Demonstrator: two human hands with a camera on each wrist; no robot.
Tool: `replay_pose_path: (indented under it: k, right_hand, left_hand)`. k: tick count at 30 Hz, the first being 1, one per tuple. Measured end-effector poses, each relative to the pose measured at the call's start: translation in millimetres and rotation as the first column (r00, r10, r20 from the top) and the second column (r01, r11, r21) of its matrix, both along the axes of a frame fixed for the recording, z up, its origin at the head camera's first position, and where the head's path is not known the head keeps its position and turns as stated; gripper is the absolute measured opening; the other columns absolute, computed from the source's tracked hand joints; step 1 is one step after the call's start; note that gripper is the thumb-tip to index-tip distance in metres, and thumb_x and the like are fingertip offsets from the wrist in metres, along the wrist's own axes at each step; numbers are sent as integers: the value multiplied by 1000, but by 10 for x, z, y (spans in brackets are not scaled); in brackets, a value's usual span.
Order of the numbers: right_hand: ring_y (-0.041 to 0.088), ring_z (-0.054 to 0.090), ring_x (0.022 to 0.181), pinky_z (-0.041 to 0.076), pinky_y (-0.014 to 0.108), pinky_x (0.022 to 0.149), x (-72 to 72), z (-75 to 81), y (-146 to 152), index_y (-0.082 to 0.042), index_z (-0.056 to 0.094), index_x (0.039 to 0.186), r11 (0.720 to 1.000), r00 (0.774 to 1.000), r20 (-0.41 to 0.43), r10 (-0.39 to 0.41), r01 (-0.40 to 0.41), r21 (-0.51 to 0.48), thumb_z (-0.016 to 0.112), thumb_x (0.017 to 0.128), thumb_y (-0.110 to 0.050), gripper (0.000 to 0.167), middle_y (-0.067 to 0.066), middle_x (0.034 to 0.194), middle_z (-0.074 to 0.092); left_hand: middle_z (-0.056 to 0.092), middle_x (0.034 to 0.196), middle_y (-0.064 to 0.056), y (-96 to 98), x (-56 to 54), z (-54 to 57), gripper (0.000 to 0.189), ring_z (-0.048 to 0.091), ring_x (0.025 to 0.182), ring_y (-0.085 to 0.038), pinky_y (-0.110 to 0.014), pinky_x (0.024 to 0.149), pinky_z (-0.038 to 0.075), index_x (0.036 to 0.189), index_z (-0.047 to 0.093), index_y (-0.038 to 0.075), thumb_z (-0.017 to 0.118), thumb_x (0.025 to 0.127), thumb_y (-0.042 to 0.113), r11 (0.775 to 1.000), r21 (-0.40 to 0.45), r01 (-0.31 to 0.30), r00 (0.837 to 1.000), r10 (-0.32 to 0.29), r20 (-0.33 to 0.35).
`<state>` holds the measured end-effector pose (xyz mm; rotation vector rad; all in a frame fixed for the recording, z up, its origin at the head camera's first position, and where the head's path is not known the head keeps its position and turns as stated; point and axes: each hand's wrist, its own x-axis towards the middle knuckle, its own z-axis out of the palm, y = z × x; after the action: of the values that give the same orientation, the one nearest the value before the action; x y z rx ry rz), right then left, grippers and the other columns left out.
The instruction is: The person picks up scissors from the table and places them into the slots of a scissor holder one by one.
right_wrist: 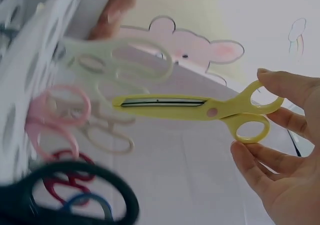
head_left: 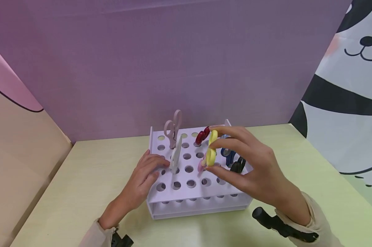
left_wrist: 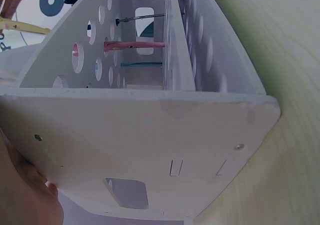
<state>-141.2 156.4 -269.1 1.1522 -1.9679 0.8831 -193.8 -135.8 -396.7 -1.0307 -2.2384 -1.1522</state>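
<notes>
A pair of yellow scissors point(head_left: 210, 158) is pinched by its handle loops between the thumb and fingers of my right hand point(head_left: 257, 161), above the right part of a white perforated rack point(head_left: 179, 192). In the right wrist view, the scissors' covered blade point(right_wrist: 170, 114) points toward the rack, apart from it. My left hand point(head_left: 139, 183) rests on the rack's left edge, fingers extended, close to white scissors point(head_left: 175, 154) standing in a hole. Through the rack's open end, the left wrist view shows a pink blade point(left_wrist: 132, 45) reaching down inside.
Mauve scissors point(head_left: 172, 137) stand at the rack's back left. Red scissors point(head_left: 200, 138), pink scissors point(head_left: 200, 167), blue scissors point(head_left: 229, 157) and dark-handled scissors point(head_left: 236, 167) occupy holes on the right. The rack stands on a pale wooden table point(head_left: 93, 178) before a purple backdrop point(head_left: 173, 68).
</notes>
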Motion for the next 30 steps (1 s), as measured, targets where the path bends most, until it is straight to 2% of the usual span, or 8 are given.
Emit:
replay_pose_path:
  k: [4, 7, 14, 18, 21, 25, 30]
  right_hand:
    - [23, 58, 117, 47, 20, 102, -8, -61, -109, -9, 68, 110, 998, 998, 19, 58, -58, 4, 67, 93, -42, 37, 12, 129, 62]
    - [24, 58, 119, 48, 19, 99, -29, -126, -180, -10, 67, 109, 995, 995, 44, 95, -96, 16, 70, 92, -38, 33, 11, 130, 61]
    - [21, 59, 117, 47, 19, 99, -77, -295, -290, -13, 65, 110, 994, 989, 122, 83, -91, 61, 78, 87, -33, 33, 8, 134, 60]
    - [22, 58, 120, 49, 19, 96, -97, -380, -350, -12, 64, 111, 991, 984, 143, 106, -116, 65, 79, 86, -29, 34, 9, 134, 60]
    - [24, 56, 124, 49, 25, 100, -117, -438, -397, -11, 64, 113, 988, 980, 159, 122, -135, 73, 80, 86, -26, 35, 9, 132, 60]
    - [21, 55, 124, 49, 33, 104, -145, -512, -454, -11, 63, 116, 983, 975, 201, 97, -125, 132, 79, 87, -27, 37, 6, 131, 60]
    - [18, 54, 124, 50, 39, 102, -174, -609, -497, -13, 62, 117, 971, 967, 252, 40, -97, 219, 76, 89, -30, 35, 4, 133, 59]
  left_hand:
    - [66, 117, -7, 1, -7, -3, 33, 54, 118, -23, -56, 120, 14, 114, 66, 3, 45, 90, -1, 1000, 3, 0, 1000, 0, 0]
    - [66, 118, -6, 6, -9, -6, 33, 54, 119, -22, -53, 121, 13, 115, 66, 3, 45, 90, 0, 1000, 0, -4, 1000, 4, 4]
    - [65, 119, -3, 12, -12, -6, 34, 53, 121, -21, -56, 121, 13, 117, 66, 6, 44, 92, 1, 1000, -19, -12, 999, 12, 31]
    - [65, 120, -2, 10, -6, -4, 34, 53, 122, -21, -56, 121, 13, 117, 66, 6, 44, 92, 2, 1000, -25, -14, 999, 15, 43]
    - [65, 119, -3, 6, -4, -5, 34, 52, 121, -21, -54, 122, 12, 117, 66, 6, 44, 92, 2, 1000, -25, -12, 999, 13, 41]
    - [65, 119, -3, -2, 5, 3, 33, 52, 122, -21, -51, 123, 11, 116, 66, 6, 44, 92, 2, 1000, -20, -18, 999, 19, 42]
    - [65, 120, -1, -6, 17, 2, 33, 52, 122, -19, -50, 123, 12, 115, 66, 7, 44, 91, 3, 999, -20, -38, 998, 39, 54]
